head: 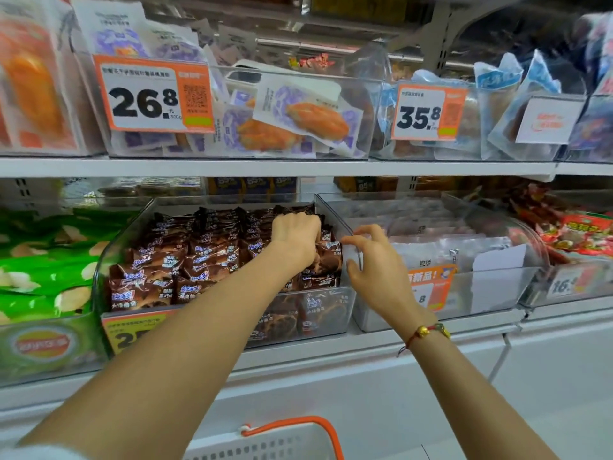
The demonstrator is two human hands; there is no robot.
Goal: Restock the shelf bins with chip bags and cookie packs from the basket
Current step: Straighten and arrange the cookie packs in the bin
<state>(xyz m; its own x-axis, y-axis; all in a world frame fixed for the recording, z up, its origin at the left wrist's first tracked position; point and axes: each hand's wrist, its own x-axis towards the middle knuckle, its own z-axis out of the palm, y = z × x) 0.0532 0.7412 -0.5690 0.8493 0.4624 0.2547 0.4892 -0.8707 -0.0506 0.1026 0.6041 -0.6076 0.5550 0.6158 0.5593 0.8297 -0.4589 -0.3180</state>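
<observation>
Left grip [296,235] curls down among brown packs [185,260], holding one, I think; right grip [368,260] pinches the bin wall [348,240]. Bin nearly full; basket [285,439] contents unseen.

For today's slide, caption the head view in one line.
Left hand reaches among brown cookie packs; right hand grips bin wall.

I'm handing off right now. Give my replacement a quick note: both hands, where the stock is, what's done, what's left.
Left hand: reaching into the bin of brown cookie packs, fingers curled down among the packs; a grip can't be confirmed.
Right hand: pinching the clear bin wall between the cookie bin and the next bin.
Basket: below, contents hidden.
Done: cookie bin looks nearly full.
Left: check the basket, then stock chip bags at left.
</observation>
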